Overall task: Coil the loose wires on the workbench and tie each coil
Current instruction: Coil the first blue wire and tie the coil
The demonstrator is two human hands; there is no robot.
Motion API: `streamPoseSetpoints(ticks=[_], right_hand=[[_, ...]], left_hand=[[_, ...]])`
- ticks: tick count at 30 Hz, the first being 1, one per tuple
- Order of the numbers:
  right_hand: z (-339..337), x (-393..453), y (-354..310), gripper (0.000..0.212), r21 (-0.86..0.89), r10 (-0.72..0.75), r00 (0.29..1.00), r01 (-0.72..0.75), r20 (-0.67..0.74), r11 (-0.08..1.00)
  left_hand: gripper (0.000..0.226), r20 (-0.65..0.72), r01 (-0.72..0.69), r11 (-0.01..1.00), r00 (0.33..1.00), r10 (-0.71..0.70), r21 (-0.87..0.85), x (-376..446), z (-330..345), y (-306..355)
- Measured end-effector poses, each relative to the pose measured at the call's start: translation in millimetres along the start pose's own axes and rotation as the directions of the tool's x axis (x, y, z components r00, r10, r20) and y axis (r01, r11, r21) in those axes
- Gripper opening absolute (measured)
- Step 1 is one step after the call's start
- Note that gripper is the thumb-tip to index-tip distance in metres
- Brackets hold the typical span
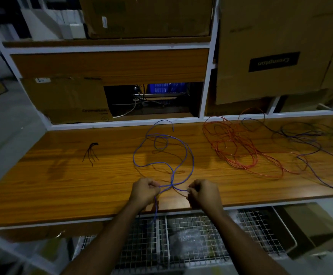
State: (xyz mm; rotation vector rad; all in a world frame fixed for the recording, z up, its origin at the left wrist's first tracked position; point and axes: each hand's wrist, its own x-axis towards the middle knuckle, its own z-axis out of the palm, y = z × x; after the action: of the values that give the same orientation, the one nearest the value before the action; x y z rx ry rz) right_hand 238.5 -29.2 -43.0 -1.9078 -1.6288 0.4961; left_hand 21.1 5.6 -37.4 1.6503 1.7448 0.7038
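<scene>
A blue wire point(183, 144) lies in loose loops on the wooden workbench point(62, 185), its strands crossing just in front of my hands. My left hand point(144, 190) grips one strand near the front edge, and a tail hangs down below the bench from it. My right hand point(202, 192) pinches another strand of the same blue wire. A tangle of red wire point(233, 147) lies to the right, and a dark purple wire point(310, 147) sprawls at the far right. A small bunch of black ties point(91, 152) lies to the left.
Cardboard boxes point(270, 52) fill the white shelf frame behind the bench. An open compartment point(151, 98) holds cables and a blue crate. Below the front edge sits a wire-mesh basket point(191, 239) with a plastic bag.
</scene>
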Motion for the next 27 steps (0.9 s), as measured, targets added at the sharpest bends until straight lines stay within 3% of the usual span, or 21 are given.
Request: streamPoseSetpoints(ticks=[4, 6, 9, 11, 13, 15, 17, 21, 27], right_hand=[[12.7, 9.5, -12.7, 0.019, -0.158, -0.052, 0.997, 0.061, 0.061, 0.986], [14.4, 18.0, -18.4, 0.020, -0.073, -0.029, 0.996, 0.035, 0.081, 0.997], [10.2, 41.2, -25.8, 0.018, 0.119, 0.067, 0.998, -0.066, -0.006, 0.991], [8.7, 64.1, -29.3, 0.042, 0.231, 0.184, 0.983, -0.175, -0.016, 0.957], [9.8, 83.4, -35.0, 0.058, 0.344, 0.277, 0.953, -0.302, 0.120, 0.889], [11.1, 94.1, -42.4, 0.041, 0.433, 0.317, 0.914, -0.400, 0.253, 0.808], [9.8, 105.1, -45.3, 0.015, 0.429, 0.306, 0.929, -0.369, 0.210, 0.825], [4.1, 131.7, -43.6, 0.018, 0.425, 0.203, 0.979, -0.196, 0.030, 0.884], [-46.3, 148.9, -65.2, 0.010, 0.673, 0.050, 0.990, 0.054, -0.134, 0.738]], left_hand=[[0.010, -0.007, 0.013, 1.000, 1.000, -0.013, 0.019, -0.4, -3.9, -3.9], [0.011, -0.012, 0.011, 0.999, 1.000, -0.011, 0.034, -0.2, -8.1, -6.1], [0.014, -0.004, -0.018, 0.999, 1.000, 0.018, 0.041, 0.0, -11.6, -11.3], [0.015, -0.012, -0.044, 0.997, 0.999, 0.045, 0.057, -2.8, -12.2, -12.1], [0.016, -0.018, -0.047, 0.998, 0.999, 0.048, 0.046, -4.9, -10.4, -13.3], [0.018, -0.014, -0.044, 0.998, 0.999, 0.045, 0.046, -6.2, -9.8, -14.9], [0.018, -0.011, -0.040, 0.998, 0.999, 0.040, 0.040, -5.0, -11.3, -17.5], [0.020, -0.038, -0.034, 0.998, 0.999, 0.036, 0.052, 0.2, -16.6, -21.7], [0.021, -0.048, -0.019, 0.997, 0.999, 0.022, 0.069, 9.7, -19.1, -18.9]])
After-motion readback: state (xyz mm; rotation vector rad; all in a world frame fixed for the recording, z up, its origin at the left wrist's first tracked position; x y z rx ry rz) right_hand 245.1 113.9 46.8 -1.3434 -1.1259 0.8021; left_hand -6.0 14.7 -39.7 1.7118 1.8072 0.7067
